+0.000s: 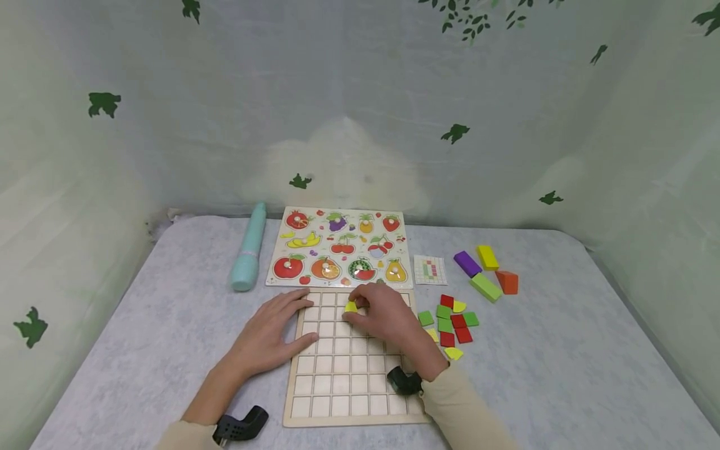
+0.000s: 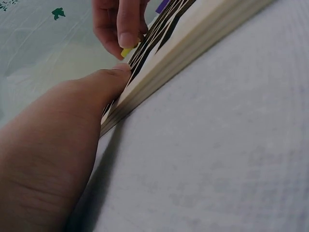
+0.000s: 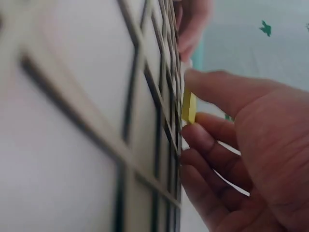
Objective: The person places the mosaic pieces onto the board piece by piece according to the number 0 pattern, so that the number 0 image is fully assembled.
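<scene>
A wooden grid board (image 1: 340, 383) with square cells lies in front of me. My right hand (image 1: 388, 315) pinches a small yellow piece (image 1: 351, 307) between thumb and fingers, over the upper middle cells. In the right wrist view the yellow piece (image 3: 189, 107) is seen edge-on, close against the grid; whether it sits in a cell I cannot tell. My left hand (image 1: 267, 332) rests on the board's left edge, fingers extended and thumb apart. Its thumb (image 2: 104, 84) touches the rim in the left wrist view. Red, green and yellow pieces (image 1: 444, 325) lie right of the board, partly behind my right wrist.
Behind the grid board lies a fruit puzzle board (image 1: 340, 247), with a small pattern card (image 1: 430, 270) at its right. A teal cylindrical object (image 1: 247, 253) lies at the back left. Purple, yellow, green and orange blocks (image 1: 485, 287) are at the right.
</scene>
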Demonstrator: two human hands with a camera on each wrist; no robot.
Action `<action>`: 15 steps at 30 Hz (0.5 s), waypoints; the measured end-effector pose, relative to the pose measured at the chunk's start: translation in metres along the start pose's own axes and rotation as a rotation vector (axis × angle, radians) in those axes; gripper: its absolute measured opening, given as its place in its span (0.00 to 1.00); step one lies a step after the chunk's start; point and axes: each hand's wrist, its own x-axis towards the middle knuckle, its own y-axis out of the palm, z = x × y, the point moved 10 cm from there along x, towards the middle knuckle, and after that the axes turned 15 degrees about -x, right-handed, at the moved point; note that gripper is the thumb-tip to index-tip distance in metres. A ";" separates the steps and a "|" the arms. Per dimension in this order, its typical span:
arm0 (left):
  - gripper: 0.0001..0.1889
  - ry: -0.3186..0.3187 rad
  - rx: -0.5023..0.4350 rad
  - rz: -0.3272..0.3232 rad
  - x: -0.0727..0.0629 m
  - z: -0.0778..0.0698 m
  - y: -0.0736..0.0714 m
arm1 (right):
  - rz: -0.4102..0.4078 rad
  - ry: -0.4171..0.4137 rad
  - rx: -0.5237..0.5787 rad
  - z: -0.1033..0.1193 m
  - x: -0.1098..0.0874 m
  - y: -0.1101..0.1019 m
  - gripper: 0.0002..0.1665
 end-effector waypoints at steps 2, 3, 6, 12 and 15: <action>0.35 -0.001 0.001 -0.001 0.001 -0.001 0.000 | -0.007 0.003 -0.022 0.002 0.000 0.002 0.19; 0.34 -0.003 0.002 0.000 0.001 -0.001 0.000 | -0.010 0.004 -0.028 0.002 0.000 0.002 0.18; 0.34 -0.008 0.006 0.004 0.002 -0.001 0.000 | -0.019 0.003 -0.038 0.003 0.001 0.002 0.16; 0.34 -0.009 0.000 0.005 0.002 0.000 0.000 | -0.019 -0.020 -0.037 0.005 0.001 0.003 0.15; 0.34 -0.009 -0.006 0.002 0.001 0.001 0.001 | -0.023 -0.035 -0.044 0.007 0.000 0.004 0.14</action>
